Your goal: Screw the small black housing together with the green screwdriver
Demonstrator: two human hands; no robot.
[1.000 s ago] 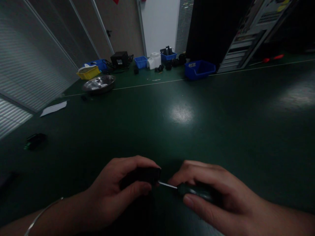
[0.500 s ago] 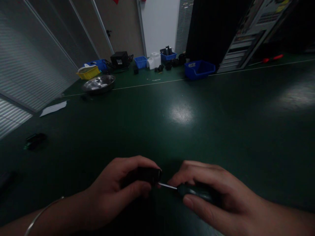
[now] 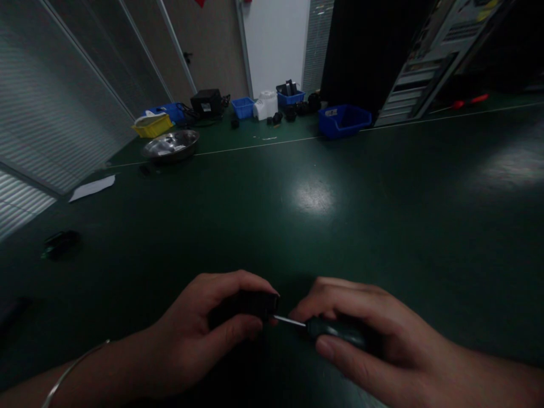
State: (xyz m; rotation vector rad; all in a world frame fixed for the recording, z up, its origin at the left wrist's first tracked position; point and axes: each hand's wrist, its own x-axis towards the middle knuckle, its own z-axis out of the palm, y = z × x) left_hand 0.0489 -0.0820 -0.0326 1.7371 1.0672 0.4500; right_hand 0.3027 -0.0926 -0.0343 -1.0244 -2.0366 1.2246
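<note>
Low over the dark green matte table [image 3: 323, 226], the left hand [image 3: 199, 334] is curled around a small black block-shaped part [image 3: 250, 303], thumb below and fingers over the top, pinching it firmly. The right hand [image 3: 374, 340] is wrapped around the dark handle of a thin-shafted screwdriver [image 3: 327, 328], whose bright metal shaft runs leftward until its tip meets the right face of the black part. A thin silver bangle [image 3: 72, 368] circles the left wrist. Measured from the shiny round metal bowl [image 3: 170, 144] at the far left of the table: a yellow plastic bin [image 3: 153, 126] sits just behind it, a white sheet of paper [image 3: 92, 187] lies nearer the person and to its left, and a large blue plastic bin [image 3: 343, 120] carrying a small pale label stands well to its right; the label's writing is too small to read. A red-handled tool [image 3: 467, 102] lies farther right still. No other lettering can be made out in this dim light.
</note>
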